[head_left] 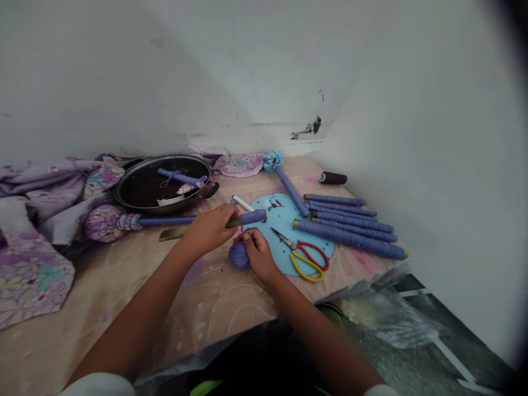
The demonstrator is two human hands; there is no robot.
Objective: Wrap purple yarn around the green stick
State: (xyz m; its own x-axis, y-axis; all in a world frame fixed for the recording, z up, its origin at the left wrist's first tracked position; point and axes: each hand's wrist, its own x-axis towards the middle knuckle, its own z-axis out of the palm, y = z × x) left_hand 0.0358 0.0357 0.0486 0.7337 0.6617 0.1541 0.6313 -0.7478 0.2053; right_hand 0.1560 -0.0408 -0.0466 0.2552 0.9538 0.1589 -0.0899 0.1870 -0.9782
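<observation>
My left hand [208,228] grips a green bamboo stick [235,222] whose far end is wound with purple yarn [253,217]. The stick's bare lower end [171,234] reaches out to the left over the table. My right hand [258,254] is close to the wound end, with its fingers pinched together. A ball of purple yarn [239,255] touches the side of that hand. Any thread between the fingers is too thin to see. Under the hands lies a round light-blue card [284,220].
Red-and-yellow-handled scissors [309,261] rest on the card. Several yarn-wound sticks [350,231] lie to the right, with a dark thread spool [332,177] beyond them. A black pan [136,190] holds another wound stick. Floral cloth [28,275] is heaped at the left, and white walls [433,137] close the back and right.
</observation>
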